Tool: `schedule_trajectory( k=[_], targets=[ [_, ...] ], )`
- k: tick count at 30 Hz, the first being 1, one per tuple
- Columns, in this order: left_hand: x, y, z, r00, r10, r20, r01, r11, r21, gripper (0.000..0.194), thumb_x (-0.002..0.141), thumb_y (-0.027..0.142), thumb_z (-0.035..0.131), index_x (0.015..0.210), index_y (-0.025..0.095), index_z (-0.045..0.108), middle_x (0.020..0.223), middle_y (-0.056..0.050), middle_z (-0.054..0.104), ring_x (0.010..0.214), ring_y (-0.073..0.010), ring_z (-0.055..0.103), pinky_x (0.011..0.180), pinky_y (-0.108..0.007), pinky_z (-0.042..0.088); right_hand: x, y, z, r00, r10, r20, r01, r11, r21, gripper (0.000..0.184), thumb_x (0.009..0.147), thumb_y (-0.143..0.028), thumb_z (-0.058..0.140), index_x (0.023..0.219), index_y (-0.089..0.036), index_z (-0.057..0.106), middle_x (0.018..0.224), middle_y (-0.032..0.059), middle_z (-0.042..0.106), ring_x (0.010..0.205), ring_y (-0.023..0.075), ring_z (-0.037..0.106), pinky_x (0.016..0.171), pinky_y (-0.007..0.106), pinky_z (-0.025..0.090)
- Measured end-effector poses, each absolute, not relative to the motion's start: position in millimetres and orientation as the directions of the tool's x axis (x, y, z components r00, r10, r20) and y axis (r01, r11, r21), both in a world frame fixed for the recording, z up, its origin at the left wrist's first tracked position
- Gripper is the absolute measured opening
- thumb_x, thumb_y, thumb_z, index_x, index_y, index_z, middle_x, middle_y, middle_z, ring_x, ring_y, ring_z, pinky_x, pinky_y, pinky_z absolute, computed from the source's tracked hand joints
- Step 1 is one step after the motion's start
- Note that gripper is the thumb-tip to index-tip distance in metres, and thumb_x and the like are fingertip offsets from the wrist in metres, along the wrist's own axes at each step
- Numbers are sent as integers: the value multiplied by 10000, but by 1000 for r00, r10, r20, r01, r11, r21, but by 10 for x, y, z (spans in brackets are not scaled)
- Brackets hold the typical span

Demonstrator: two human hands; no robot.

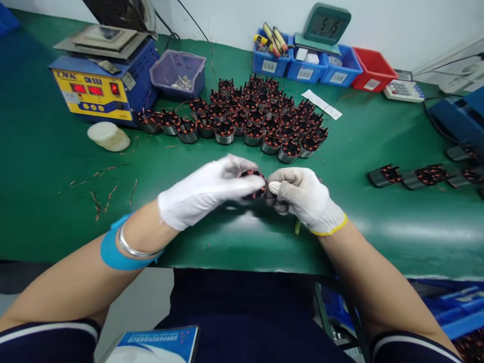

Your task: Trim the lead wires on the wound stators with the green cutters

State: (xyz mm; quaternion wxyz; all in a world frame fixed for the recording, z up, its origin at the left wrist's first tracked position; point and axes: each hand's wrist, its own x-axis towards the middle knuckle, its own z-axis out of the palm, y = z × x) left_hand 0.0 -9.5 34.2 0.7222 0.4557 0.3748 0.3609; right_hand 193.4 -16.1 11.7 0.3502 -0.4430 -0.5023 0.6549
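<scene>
My left hand, in a white glove, is wrapped round a motor stator with copper windings and holds it just above the green table. Close against the stator's right side, my right hand wears a white knit glove with a yellow cuff. Its thumb and fingers are pinched together; whatever they grip is hidden. A short green handle-like piece shows below the right palm, and I cannot tell whether the hand holds it. Behind both hands stands a cluster of similar stators.
A blue and yellow powered unit stands back left, beside a purple bin. Blue bins, a red bin and a clock line the wall. More stators lie right. Wire scraps and a whitish roll lie left.
</scene>
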Motion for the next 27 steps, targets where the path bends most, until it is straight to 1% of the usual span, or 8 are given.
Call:
schedule_trajectory(
  k=[2, 4, 8, 10, 14, 17, 22, 27],
  targets=[
    [11, -116, 397, 228, 974, -17, -417, 113, 902, 146, 822, 308, 650, 711, 218, 675, 592, 26, 595, 789, -155, 667, 834, -325, 550, 1919, -141, 79, -401, 880, -255, -24, -289, -957, 209, 662, -326, 695, 678, -153, 580, 526, -11, 589, 366, 65, 456, 326, 159, 351],
    [13, -94, 404, 134, 991, -27, -465, 87, 881, 321, 902, 363, 507, 651, 230, 655, 545, 20, 559, 744, -147, 651, 828, -334, 547, 1912, -135, 51, -423, 873, -242, -23, -277, -961, 211, 674, -338, 682, 687, -151, 586, 534, -9, 591, 375, 71, 467, 332, 165, 363],
    [0, -35, 296, 552, 786, -277, 18, 321, 947, 336, 818, 483, 589, 725, 176, 689, 725, -33, 670, 682, -180, 627, 660, -319, 541, 1944, -167, 54, -417, 897, -148, 96, -118, -988, 186, 741, -322, 651, 686, -151, 600, 525, -19, 568, 394, 70, 461, 353, 168, 366],
    [-8, -38, 231, 639, 714, -287, 276, 136, 952, 320, 765, 478, 660, 800, 162, 703, 776, -35, 681, 726, -195, 633, 682, -313, 536, 1965, -179, 74, -397, 910, -124, 192, -50, -980, 171, 761, -299, 646, 685, -150, 610, 496, -29, 539, 402, 70, 457, 358, 163, 347],
    [-22, -59, 136, 459, 859, 225, 440, -440, 783, 450, 676, 404, 746, 1058, 181, 663, 1046, -68, 657, 965, -228, 629, 883, -341, 511, 1943, -156, 96, -306, 939, -157, 140, -119, -983, 180, 716, -319, 656, 667, -162, 585, 497, -28, 538, 382, 70, 441, 342, 173, 344],
    [-41, -40, 75, 404, 796, 450, 498, -604, 622, 623, 658, 351, 750, 1232, 193, 568, 1151, -90, 613, 1073, -243, 595, 972, -371, 469, 1911, -122, 86, -275, 936, -218, 21, -221, -975, 217, 669, -362, 663, 681, -168, 567, 530, -18, 565, 364, 65, 428, 324, 175, 344],
    [-28, -62, 52, 364, 825, 433, 560, -565, 606, 631, 646, 357, 744, 1220, 174, 561, 1124, -86, 610, 1074, -253, 596, 943, -373, 488, 1992, -60, 10, -320, 940, -117, 151, -71, -986, 282, 730, -397, 660, 855, -150, 607, 702, 37, 652, 530, 128, 594, 483, 252, 525],
    [71, -154, 146, 252, 967, 44, 400, -145, 905, 606, 590, 441, 817, 1088, 170, 602, 1034, -64, 665, 943, -221, 656, 864, -349, 551, 2137, 2, -33, -319, 859, 400, 444, 509, -738, 590, 706, -413, 715, 1184, -105, 559, 1117, 180, 653, 938, 272, 664, 824, 428, 566]
  ],
)
